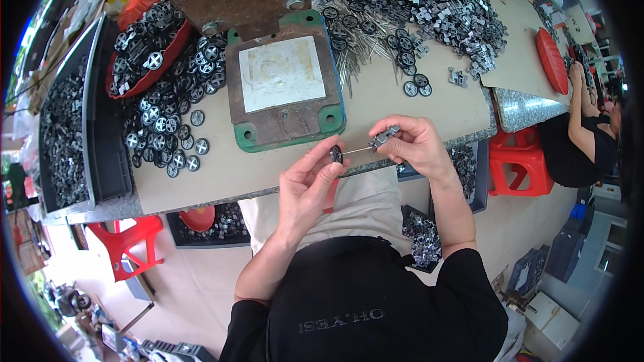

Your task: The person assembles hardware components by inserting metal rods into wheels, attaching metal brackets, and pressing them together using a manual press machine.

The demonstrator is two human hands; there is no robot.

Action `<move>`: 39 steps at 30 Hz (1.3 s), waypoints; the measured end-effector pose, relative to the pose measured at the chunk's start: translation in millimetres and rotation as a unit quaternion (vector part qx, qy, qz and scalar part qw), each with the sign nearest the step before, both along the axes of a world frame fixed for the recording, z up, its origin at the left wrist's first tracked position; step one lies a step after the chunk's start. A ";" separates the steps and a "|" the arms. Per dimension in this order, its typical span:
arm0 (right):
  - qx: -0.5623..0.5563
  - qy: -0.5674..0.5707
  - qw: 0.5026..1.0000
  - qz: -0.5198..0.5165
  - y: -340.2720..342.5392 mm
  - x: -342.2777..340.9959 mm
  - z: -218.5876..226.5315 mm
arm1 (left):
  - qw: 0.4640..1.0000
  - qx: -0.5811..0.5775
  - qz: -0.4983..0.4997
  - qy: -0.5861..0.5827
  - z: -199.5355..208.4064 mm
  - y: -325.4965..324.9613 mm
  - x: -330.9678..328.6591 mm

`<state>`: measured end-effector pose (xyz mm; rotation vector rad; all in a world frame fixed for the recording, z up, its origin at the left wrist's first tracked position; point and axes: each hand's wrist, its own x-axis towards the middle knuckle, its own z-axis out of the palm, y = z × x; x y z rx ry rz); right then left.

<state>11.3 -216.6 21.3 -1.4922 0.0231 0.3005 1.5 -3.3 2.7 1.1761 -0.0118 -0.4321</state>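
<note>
Between the fingertips of my left hand (310, 181) is a small black toy wheel (336, 154). A thin metal axle rod (357, 151) runs from that wheel to a small grey plastic bracket (384, 137), which my right hand (417, 147) pinches. Both hands hover over the front edge of the workbench, just before a green-and-brown metal press base (285, 121) with a whitish plate (282, 74) on top. Loose black wheels with silver spokes (168, 124) lie to the left of the press base.
A pile of grey brackets (429, 7) and a heap of metal rods (365, 50) cover the back right. At left stand a red bowl of wheels (115, 90) and a black bin (100, 121). A red stool (520, 161) is at right, near another seated person (577, 141).
</note>
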 end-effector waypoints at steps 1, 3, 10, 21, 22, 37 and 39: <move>0.001 0.000 1.000 0.002 0.7 0.0 -0.5 | 1.000 0.002 0.007 -0.005 -0.8 0.5 -0.6; -0.004 0.000 1.000 -0.001 1.1 -1.0 -1.8 | 1.000 0.006 0.016 -0.015 -1.9 0.5 -0.8; -0.017 -0.011 1.000 -0.011 0.9 -2.6 -5.0 | 0.999 0.018 0.035 -0.032 -2.3 0.6 -1.7; -0.129 -0.095 0.987 -0.017 9.1 -2.5 6.3 | 0.967 0.205 0.021 -0.147 13.6 4.3 -4.7; -0.176 -0.168 0.970 -0.010 9.0 -2.5 5.7 | 0.986 0.143 0.021 -0.078 12.7 4.2 -5.0; -0.050 -0.083 0.995 0.033 15.9 -16.2 -5.9 | 0.885 0.267 0.048 -0.377 14.6 -4.9 -10.2; -0.068 -0.104 0.992 0.019 25.0 -19.0 4.9 | 0.915 0.258 0.039 -0.308 15.1 -5.1 -11.4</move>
